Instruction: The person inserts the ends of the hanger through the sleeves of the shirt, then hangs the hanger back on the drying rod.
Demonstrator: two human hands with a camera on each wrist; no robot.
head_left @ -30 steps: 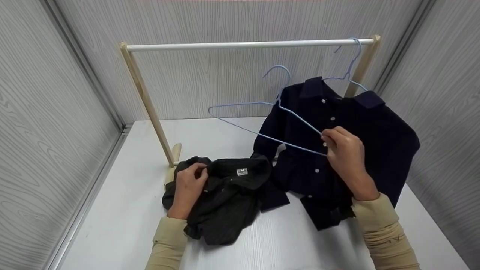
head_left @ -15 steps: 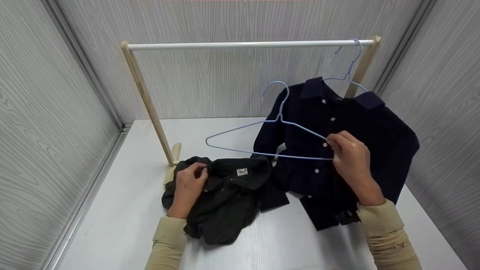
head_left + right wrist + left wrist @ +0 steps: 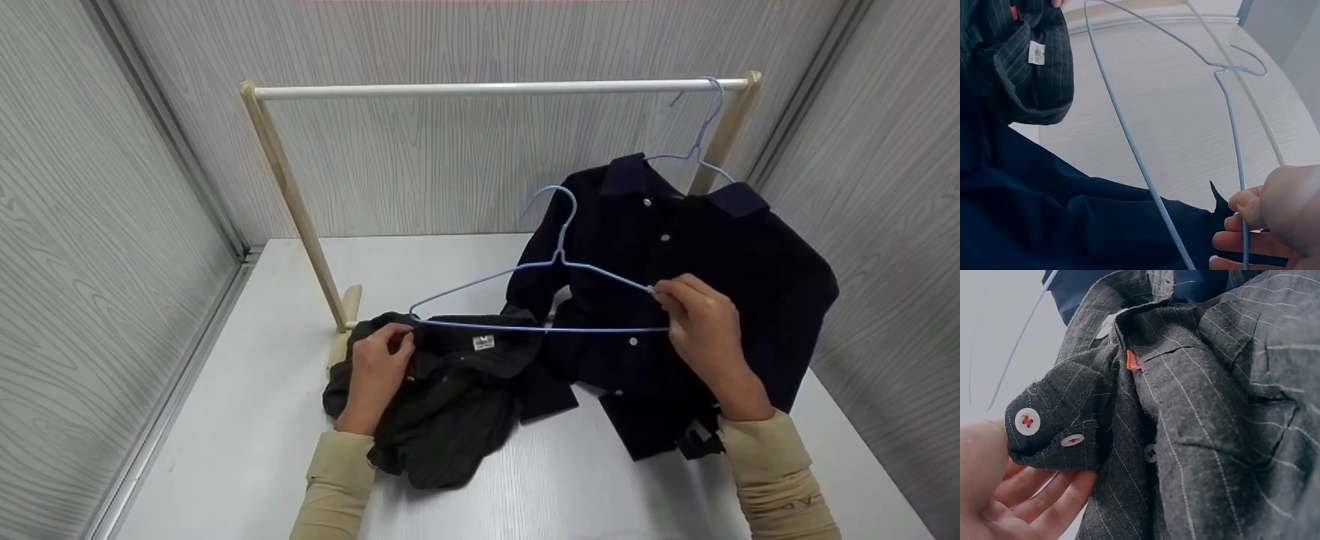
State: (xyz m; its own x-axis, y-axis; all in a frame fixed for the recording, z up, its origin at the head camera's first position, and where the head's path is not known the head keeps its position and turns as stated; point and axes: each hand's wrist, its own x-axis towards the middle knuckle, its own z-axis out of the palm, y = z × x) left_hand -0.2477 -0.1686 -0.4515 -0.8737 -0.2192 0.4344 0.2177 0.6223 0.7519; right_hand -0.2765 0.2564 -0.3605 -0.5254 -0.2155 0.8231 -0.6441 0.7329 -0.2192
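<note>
A dark pinstriped shirt (image 3: 450, 420) lies bunched on the white table, its collar with a white label (image 3: 484, 343) turned up. My left hand (image 3: 379, 367) holds the shirt's left side near the collar. In the left wrist view, fingers curl under a button-edged flap (image 3: 1072, 410) of it. My right hand (image 3: 705, 322) pinches the right arm of a light blue wire hanger (image 3: 487, 326). The hanger's hook points up, and its left corner overlaps the shirt's collar near my left hand. Under my right palm, part of the hanger is hidden.
A rack with a white rail (image 3: 480, 91) and wooden posts (image 3: 292, 202) stands at the back. From its right end hangs a navy shirt (image 3: 720, 277) on another blue hanger (image 3: 697, 146), directly behind my right hand. Its sleeves reach down to the table (image 3: 225, 420).
The hanger has come down and tilted so its left corner now meets the dark shirt's collar in view. My right hand has shifted slightly right and lower; my left hand has stayed put.
</note>
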